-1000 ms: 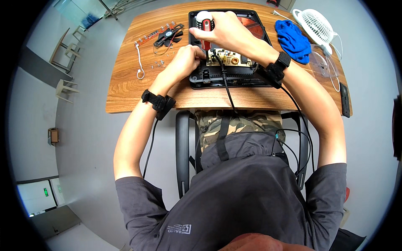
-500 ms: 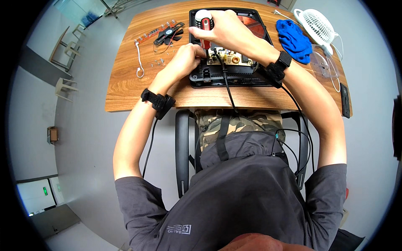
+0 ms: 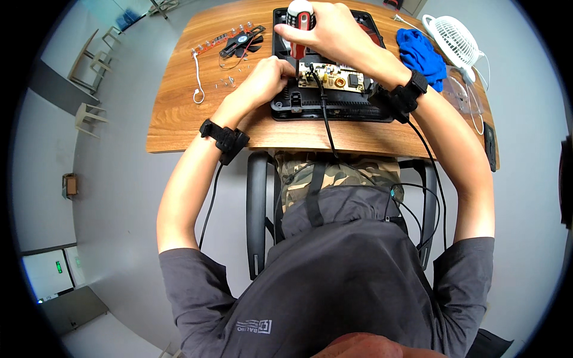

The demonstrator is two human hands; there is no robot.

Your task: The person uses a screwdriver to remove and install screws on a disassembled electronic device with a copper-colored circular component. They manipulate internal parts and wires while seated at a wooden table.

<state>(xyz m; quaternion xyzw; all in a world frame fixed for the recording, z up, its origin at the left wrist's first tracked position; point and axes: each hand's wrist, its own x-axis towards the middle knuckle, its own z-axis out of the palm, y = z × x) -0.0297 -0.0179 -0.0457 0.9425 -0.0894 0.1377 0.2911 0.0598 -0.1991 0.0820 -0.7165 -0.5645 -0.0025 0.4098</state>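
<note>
My right hand (image 3: 334,37) grips a screwdriver (image 3: 300,24) with a red, black and white handle, its shaft pointing down at the left end of a circuit board (image 3: 334,79). Close beside the shaft, my left hand (image 3: 267,80) has its fingers drawn together at the board's left edge. Whatever those fingertips pinch is hidden. The board lies inside an open black appliance housing (image 3: 334,112), and a black power cord (image 3: 325,113) runs from it over the table's front edge. Part of a reddish coil (image 3: 371,34) shows behind my right hand.
Left on the wooden table (image 3: 173,119) lie a black fan (image 3: 243,42), a red strip board (image 3: 209,46) with a white cable, and several screws (image 3: 230,80). To the right are a blue cloth (image 3: 421,56), a white desk fan (image 3: 452,37) and a clear plastic piece (image 3: 462,95).
My right hand and the screwdriver have shifted slightly up and right, and more of the circuit board shows. My left hand stays by the board's left end. The whole view has moved a little.
</note>
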